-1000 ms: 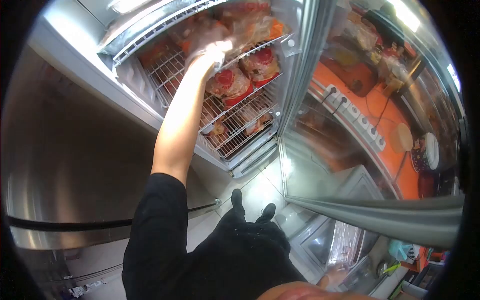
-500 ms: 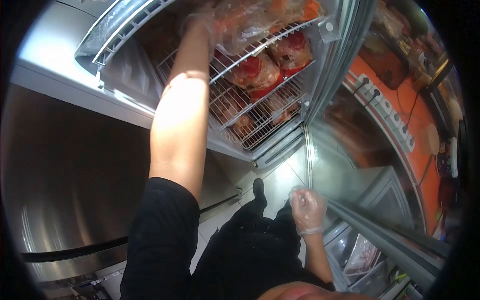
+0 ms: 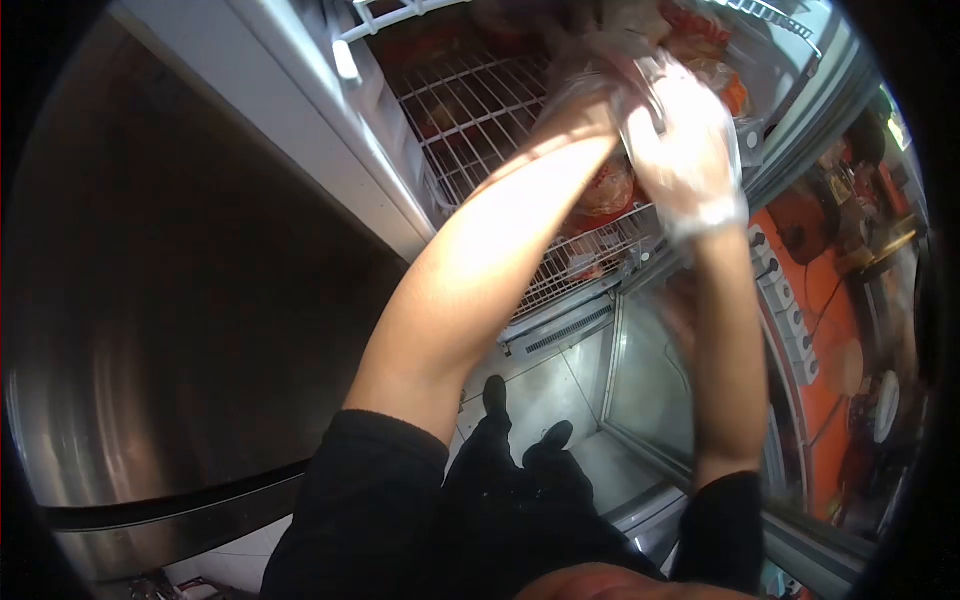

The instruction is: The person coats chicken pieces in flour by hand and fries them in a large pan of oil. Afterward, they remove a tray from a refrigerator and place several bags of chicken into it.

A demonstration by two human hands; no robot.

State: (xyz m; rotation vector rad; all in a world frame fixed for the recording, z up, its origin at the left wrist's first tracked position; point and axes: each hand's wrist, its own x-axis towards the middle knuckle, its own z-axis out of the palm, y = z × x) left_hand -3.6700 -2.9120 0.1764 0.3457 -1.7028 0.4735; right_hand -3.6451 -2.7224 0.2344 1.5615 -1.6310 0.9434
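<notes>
My left hand [image 3: 600,75] is inside the open refrigerator, in a clear plastic glove, its fingers blurred and partly hidden. Close beside it, my right hand [image 3: 692,140] wears a clear glove and is brightly lit; its bent fingers meet clear plastic near the left hand, and the overlap hides any hold. Behind the hands are bagged items with red and orange parts [image 3: 700,30]. Another bagged item [image 3: 608,190] shows on a shelf below them. A white wire shelf [image 3: 470,110] lies left of my left hand.
The refrigerator's glass door [image 3: 650,370] stands open at the right. A large steel surface [image 3: 180,300] fills the left. Beyond the door are an orange counter [image 3: 825,330] and a power strip [image 3: 790,305]. My feet are on the tiled floor [image 3: 540,385].
My right hand has risen from beside my body into the refrigerator, next to my left. My left arm now reaches further right. The view has shifted, showing more of the upper wire shelf.
</notes>
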